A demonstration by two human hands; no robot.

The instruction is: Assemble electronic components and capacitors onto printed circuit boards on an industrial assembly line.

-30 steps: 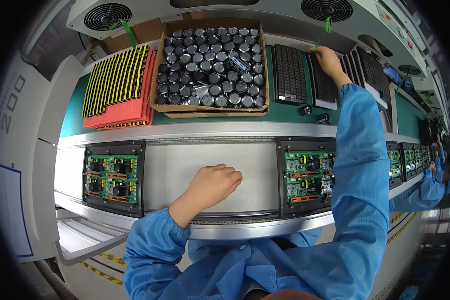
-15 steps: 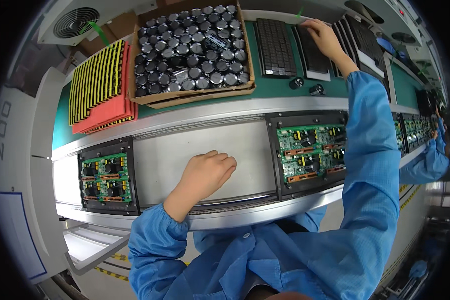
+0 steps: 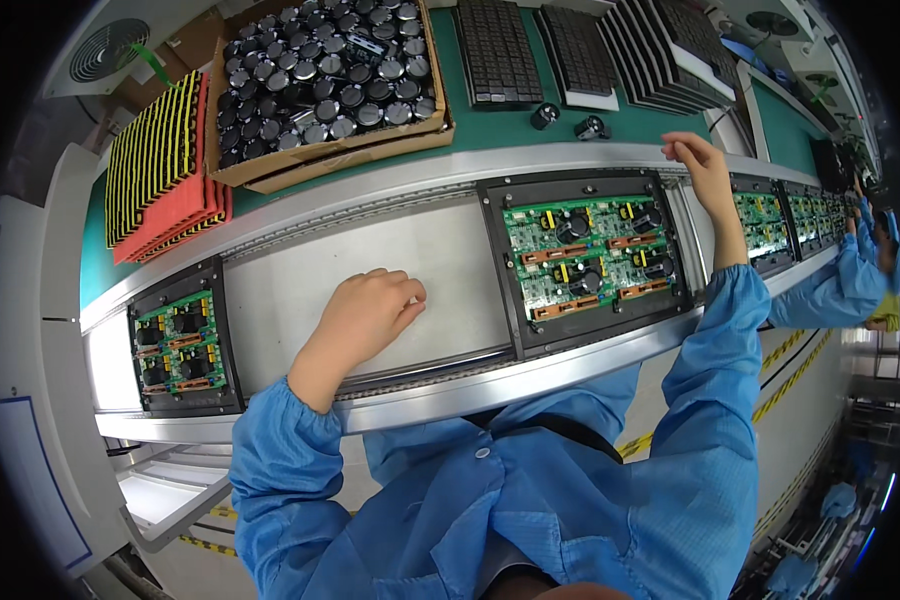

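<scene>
My left hand [image 3: 365,315] rests knuckles-up on the grey conveyor belt [image 3: 460,250], fingers curled together, nothing in it. My right hand [image 3: 700,165] hovers at the upper right corner of a black carrier [image 3: 500,270] that holds green circuit boards [image 3: 590,250]. Its fingertips are pinched together; anything between them is too small to make out. Two loose black cylindrical capacitors [image 3: 568,122] lie on the green shelf just behind that carrier.
A cardboard box of black capacitors [image 3: 320,75] and black component trays [image 3: 495,50] sit behind the belt. Yellow-and-black strips on red trays [image 3: 155,165] lie at left. Another board carrier [image 3: 175,340] rides the belt at left. A co-worker's blue sleeves [image 3: 830,285] work at the far right.
My right hand has pulled back from the black trays on the shelf down to the carrier's upper right corner. The boards have shifted right in view. My left hand stays on the belt.
</scene>
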